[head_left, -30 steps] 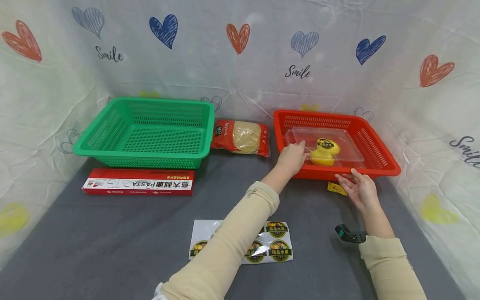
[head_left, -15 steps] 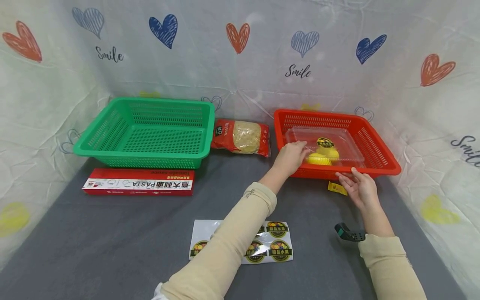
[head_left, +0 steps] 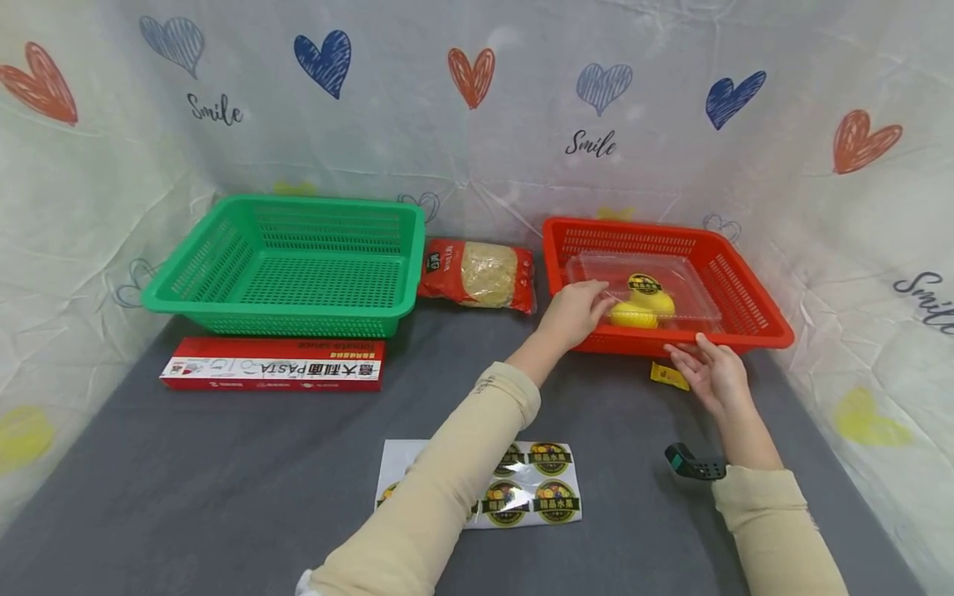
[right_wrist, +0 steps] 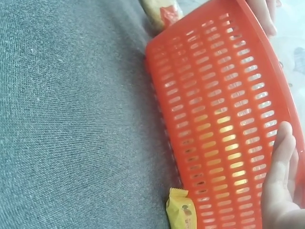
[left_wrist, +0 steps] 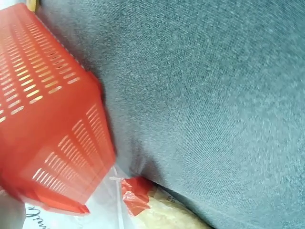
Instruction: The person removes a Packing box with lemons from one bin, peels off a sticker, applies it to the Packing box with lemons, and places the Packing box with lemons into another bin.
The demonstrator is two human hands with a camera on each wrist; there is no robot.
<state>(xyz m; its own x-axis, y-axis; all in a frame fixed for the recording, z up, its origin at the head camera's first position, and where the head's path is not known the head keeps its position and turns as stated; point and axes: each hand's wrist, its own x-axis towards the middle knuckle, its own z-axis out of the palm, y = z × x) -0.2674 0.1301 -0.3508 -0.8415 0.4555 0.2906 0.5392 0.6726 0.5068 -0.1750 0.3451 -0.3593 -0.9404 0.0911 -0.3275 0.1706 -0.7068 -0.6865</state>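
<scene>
In the red basket point(head_left: 753, 298) lies a clear plastic box point(head_left: 696, 290) with a round black-and-gold sticker point(head_left: 644, 284). Yellow fruit-like pieces point(head_left: 633, 314) show through the plastic, and through the basket's slots in the right wrist view. My left hand point(head_left: 572, 314) reaches over the basket's front left corner, fingertips by the box's left edge; their exact contact is hidden. At the middle of the front rim, my right hand point(head_left: 711, 372) has its fingers against the basket; one finger point(right_wrist: 281, 152) lies straight along the outer wall in the right wrist view.
A green basket point(head_left: 283, 324) stands at the left, a red pasta box point(head_left: 272, 364) before it. Between the baskets lies a red-and-clear food bag point(head_left: 484, 275). A sticker sheet point(head_left: 529, 488) is under my left arm. A small yellow packet point(head_left: 669, 376) sits by the red basket.
The yellow pieces inside the clear box have shifted and turned. My left hand has drawn back slightly to the left; the right hand and the basket look the same.
</scene>
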